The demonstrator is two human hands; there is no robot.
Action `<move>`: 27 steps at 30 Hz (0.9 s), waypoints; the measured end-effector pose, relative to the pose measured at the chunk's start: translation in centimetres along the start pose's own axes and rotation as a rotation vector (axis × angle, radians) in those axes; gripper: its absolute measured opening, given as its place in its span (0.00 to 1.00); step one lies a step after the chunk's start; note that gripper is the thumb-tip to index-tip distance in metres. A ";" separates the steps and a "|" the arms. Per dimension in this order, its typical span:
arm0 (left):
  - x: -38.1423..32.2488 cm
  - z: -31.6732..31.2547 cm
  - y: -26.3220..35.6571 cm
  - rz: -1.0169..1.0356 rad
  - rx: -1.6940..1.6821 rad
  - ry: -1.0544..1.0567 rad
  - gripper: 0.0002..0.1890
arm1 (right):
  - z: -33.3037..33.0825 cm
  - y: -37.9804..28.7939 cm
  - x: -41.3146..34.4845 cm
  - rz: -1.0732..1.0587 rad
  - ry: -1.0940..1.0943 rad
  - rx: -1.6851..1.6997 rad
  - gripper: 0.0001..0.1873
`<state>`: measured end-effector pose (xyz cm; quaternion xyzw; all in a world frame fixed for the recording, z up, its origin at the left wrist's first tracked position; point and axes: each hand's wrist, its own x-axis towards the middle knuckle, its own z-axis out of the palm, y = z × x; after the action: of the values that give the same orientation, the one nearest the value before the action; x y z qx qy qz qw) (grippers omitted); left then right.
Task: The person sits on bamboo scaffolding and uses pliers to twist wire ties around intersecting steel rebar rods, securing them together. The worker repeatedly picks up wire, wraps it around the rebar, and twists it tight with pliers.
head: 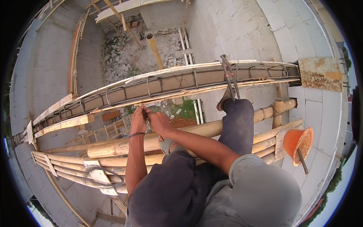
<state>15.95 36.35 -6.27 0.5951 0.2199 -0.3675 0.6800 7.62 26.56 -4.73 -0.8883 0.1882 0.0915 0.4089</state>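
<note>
My left hand (138, 121), a dark band at its wrist, is raised to the near edge of a wooden beam formwork (170, 95). Its fingertips pinch what looks like a thin wire (143, 101) at the board. My right hand (159, 122) is curled against it from the right; its fingers hide anything inside. Within the formwork runs a reinforcing-bar cage (195, 78) with square stirrups. Long-handled pincers (228, 74) lie across the formwork boards, handles towards my knee. A coil of thin wire (103, 176) rests on the bamboo platform to the left.
Thick bamboo poles (122, 148) and a slatted bamboo platform (71, 167) lie beneath me. Far below, rubble (117, 61) covers the ground. An upright bamboo post (154, 51) stands beyond the beam. An orange bucket (296, 143) is beside the right block wall (313, 110).
</note>
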 end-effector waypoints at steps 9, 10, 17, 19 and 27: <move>1.8 -2.0 -2.2 0.007 -0.159 -0.239 0.18 | -3.8 -2.4 3.7 0.318 -0.198 0.510 0.22; 1.8 -2.2 -2.2 -0.029 -0.241 -0.288 0.18 | -3.2 -2.6 3.9 0.307 -0.168 0.527 0.23; -0.1 -0.7 -1.2 -0.027 -0.350 -0.188 0.17 | -2.0 -2.7 5.0 0.457 -0.148 0.766 0.18; -0.6 0.3 -1.7 0.023 -0.300 -0.061 0.14 | -3.3 -2.8 5.9 0.423 -0.162 0.426 0.15; 0.0 -0.1 -3.1 0.264 -0.073 0.094 0.06 | -8.3 -4.8 9.6 0.054 -0.268 -0.243 0.11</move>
<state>13.56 36.34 -8.30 0.6103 0.1845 -0.2384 0.7326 18.39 20.62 0.95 -0.9055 0.1435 0.2422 0.3174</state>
